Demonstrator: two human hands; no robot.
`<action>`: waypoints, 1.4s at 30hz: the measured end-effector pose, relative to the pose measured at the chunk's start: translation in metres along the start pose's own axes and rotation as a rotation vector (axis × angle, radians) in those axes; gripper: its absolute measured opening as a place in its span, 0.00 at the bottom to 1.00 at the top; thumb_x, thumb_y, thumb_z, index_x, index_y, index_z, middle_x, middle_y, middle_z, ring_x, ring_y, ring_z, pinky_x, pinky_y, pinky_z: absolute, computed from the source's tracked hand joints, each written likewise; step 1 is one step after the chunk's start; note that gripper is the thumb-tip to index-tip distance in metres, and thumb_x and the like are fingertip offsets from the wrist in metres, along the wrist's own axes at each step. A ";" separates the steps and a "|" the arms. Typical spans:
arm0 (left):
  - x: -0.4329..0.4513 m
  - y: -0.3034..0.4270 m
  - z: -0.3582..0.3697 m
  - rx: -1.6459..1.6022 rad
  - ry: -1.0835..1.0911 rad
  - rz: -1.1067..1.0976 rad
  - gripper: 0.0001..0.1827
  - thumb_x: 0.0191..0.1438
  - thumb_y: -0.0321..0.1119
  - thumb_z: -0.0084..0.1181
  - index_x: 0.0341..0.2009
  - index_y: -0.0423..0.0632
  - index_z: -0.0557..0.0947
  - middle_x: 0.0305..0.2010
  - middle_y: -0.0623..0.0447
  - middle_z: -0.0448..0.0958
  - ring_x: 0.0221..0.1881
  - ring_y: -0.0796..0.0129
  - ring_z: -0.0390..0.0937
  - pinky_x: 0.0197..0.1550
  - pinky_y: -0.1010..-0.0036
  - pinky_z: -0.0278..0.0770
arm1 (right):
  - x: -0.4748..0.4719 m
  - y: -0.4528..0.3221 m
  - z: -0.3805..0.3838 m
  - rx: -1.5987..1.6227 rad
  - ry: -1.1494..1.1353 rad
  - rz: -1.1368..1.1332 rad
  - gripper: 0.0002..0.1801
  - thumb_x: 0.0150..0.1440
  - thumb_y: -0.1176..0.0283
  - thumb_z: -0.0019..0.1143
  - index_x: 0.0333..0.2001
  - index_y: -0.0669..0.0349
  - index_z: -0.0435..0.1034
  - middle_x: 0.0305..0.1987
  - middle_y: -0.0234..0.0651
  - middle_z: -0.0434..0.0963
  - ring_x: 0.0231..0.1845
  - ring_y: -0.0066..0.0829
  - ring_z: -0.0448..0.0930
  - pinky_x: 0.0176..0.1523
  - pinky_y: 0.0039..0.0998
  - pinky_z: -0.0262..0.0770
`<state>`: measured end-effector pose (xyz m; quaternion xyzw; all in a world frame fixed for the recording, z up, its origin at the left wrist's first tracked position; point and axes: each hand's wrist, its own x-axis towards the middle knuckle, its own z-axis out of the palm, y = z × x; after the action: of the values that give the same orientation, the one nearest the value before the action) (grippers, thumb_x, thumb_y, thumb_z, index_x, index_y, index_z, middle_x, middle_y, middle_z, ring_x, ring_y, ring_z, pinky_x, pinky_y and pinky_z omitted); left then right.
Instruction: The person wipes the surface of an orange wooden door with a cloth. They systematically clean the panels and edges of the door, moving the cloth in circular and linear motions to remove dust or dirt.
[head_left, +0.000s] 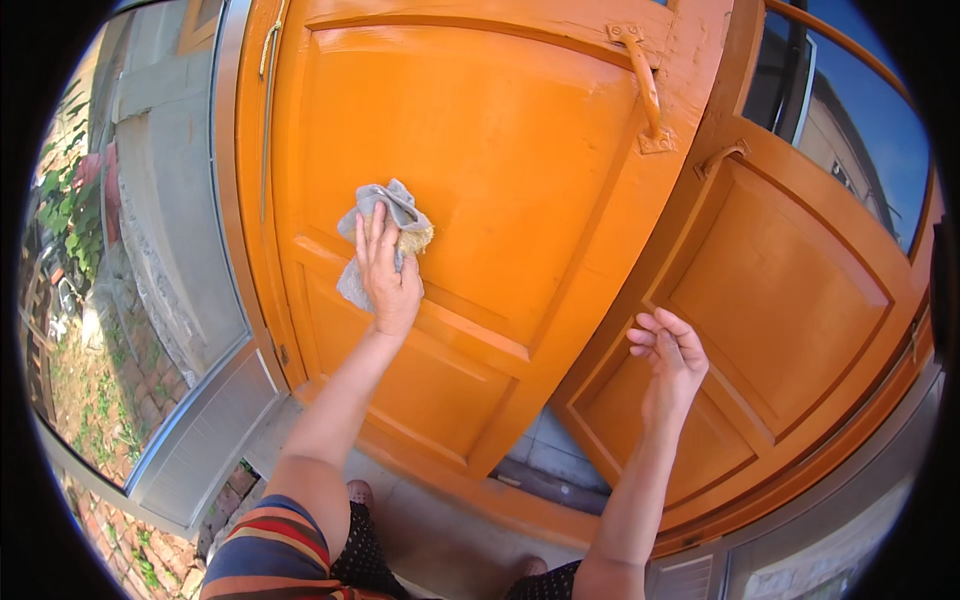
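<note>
My left hand presses a crumpled grey cloth with a yellowish fuzzy patch against an orange painted wooden door. The cloth lies on the left part of the door's large upper panel, over the rail below it. My right hand hangs in the air with curled fingers and nothing in it, before a second orange door leaf. An orange pull handle is fixed at the upper right of the first door, and a smaller handle is on the second leaf.
Between the two door leaves a gap shows a tiled floor and a dark bar by the orange threshold. At left stands a metal-framed glass door, with plants and brick paving beyond. A cord hangs along the door frame.
</note>
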<state>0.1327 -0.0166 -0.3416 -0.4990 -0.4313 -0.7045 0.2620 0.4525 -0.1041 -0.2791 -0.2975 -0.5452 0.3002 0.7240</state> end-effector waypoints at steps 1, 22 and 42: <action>-0.001 0.015 0.002 -0.003 -0.051 0.099 0.25 0.48 0.22 0.48 0.54 0.42 0.69 0.65 0.46 0.62 0.69 0.43 0.48 0.66 0.54 0.50 | -0.001 0.000 0.000 0.002 -0.002 0.005 0.10 0.61 0.77 0.44 0.43 0.66 0.73 0.38 0.42 0.80 0.33 0.26 0.81 0.36 0.23 0.74; 0.018 -0.062 0.001 0.007 0.149 -0.303 0.26 0.56 0.30 0.49 0.60 0.45 0.64 0.68 0.44 0.55 0.70 0.45 0.45 0.68 0.59 0.47 | 0.003 0.041 0.012 -0.166 -0.109 0.121 0.11 0.61 0.79 0.44 0.44 0.68 0.72 0.35 0.36 0.79 0.33 0.22 0.79 0.34 0.19 0.73; 0.017 0.082 0.021 -0.066 -0.156 0.250 0.27 0.44 0.26 0.52 0.54 0.45 0.72 0.64 0.46 0.62 0.67 0.42 0.50 0.64 0.49 0.50 | -0.009 0.092 0.051 -0.441 -0.056 -0.041 0.34 0.58 0.48 0.49 0.57 0.64 0.57 0.47 0.53 0.74 0.49 0.46 0.76 0.50 0.38 0.71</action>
<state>0.2023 -0.0377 -0.2945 -0.6105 -0.3614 -0.6393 0.2967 0.3909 -0.0465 -0.3431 -0.4290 -0.6235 0.1668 0.6319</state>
